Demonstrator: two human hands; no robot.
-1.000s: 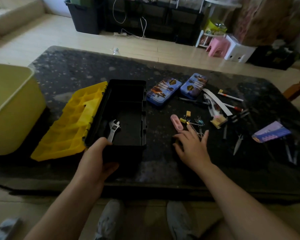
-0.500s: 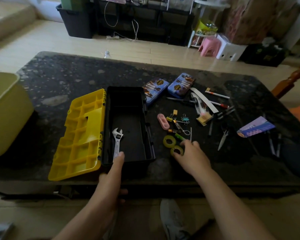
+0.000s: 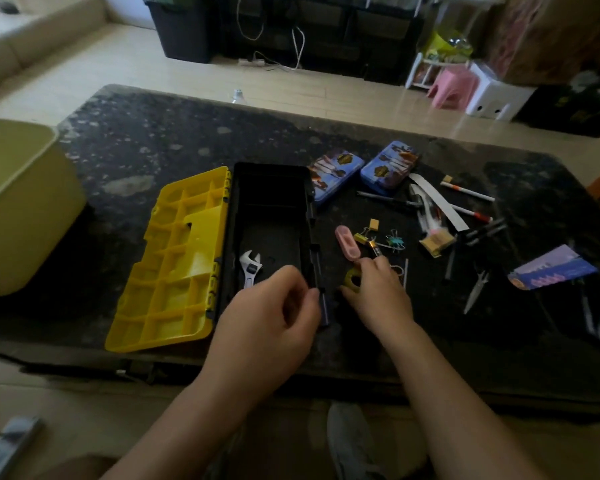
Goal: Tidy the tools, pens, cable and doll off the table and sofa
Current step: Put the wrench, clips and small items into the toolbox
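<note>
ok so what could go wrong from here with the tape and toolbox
The right hand grips the yellow tape roll, mostly hidden under it; a loose hold could let it roll off the table.
It lies close to the binder clips and pink case, which may get knocked as it lifts.
The left hand hovers over the toolbox, perhaps blocking the drop.

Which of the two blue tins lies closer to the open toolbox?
The left tin, right beside the toolbox; the other tin sits farther right.
</note>
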